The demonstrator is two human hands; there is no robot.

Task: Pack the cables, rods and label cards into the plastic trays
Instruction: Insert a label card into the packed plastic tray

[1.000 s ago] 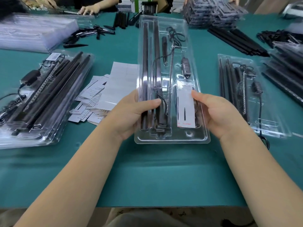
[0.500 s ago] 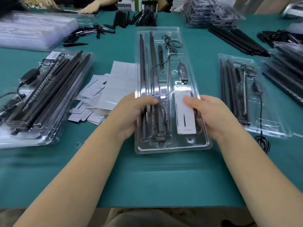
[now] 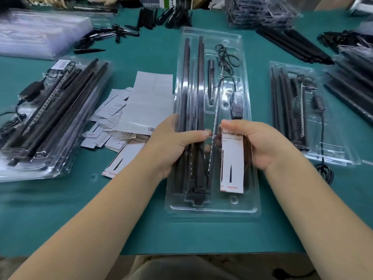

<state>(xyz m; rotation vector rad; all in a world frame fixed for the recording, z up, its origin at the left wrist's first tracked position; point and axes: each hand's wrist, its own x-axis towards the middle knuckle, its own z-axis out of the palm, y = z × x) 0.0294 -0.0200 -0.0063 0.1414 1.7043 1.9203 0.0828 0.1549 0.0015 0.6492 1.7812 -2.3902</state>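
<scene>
A long clear plastic tray [image 3: 212, 209] lies lengthwise in front of me on the green mat. It holds black rods [image 3: 186, 87] on its left side, a coiled black cable [image 3: 227, 57] with an inline box at the right, and a white label card [image 3: 232, 164] near the front. My left hand [image 3: 171, 144] grips the tray's left edge, thumb laid across the rods. My right hand [image 3: 260, 144] grips the right edge, thumb on top of the label card.
A stack of filled trays [image 3: 50, 118] sits at the left, another filled tray [image 3: 308, 118] at the right with a cable hanging off it. Loose label cards [image 3: 121, 122] lie left of centre. Black rods [image 3: 292, 45] and empty trays [image 3: 40, 33] fill the far side.
The tray has slid toward me and now sits nearer the front edge. Both hands stayed on its sides, thumbs moving further over the rods and the card.
</scene>
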